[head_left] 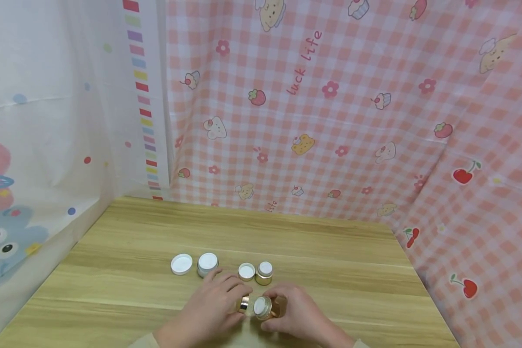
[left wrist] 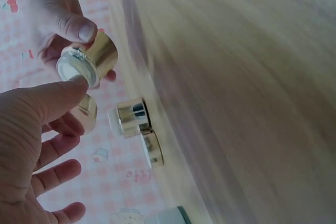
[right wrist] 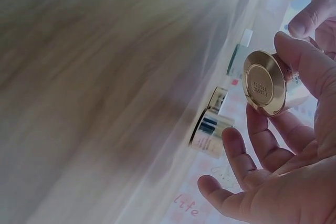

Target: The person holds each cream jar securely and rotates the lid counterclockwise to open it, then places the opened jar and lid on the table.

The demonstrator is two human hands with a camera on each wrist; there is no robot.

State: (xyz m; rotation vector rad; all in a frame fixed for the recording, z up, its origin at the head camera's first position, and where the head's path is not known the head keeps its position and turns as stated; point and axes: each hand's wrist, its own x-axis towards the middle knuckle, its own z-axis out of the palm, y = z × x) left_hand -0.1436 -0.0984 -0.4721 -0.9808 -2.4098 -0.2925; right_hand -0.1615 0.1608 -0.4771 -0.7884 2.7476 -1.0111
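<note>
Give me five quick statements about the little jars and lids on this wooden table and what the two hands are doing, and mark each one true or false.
1. The right hand holds a small gold jar off the table. True.
2. The left hand lies flat on the table, far from the jar. False: its thumb touches the jar's white mouth, and a gold lid sits in its fingers.
3. A loose white lid lies on the wooden table, left of a silver jar. True.
4. Only one jar is on the table. False: beyond the hands stand the silver jar and a second gold jar.
5. The backdrop is plain blue. False: it is pink checked cloth.
</note>
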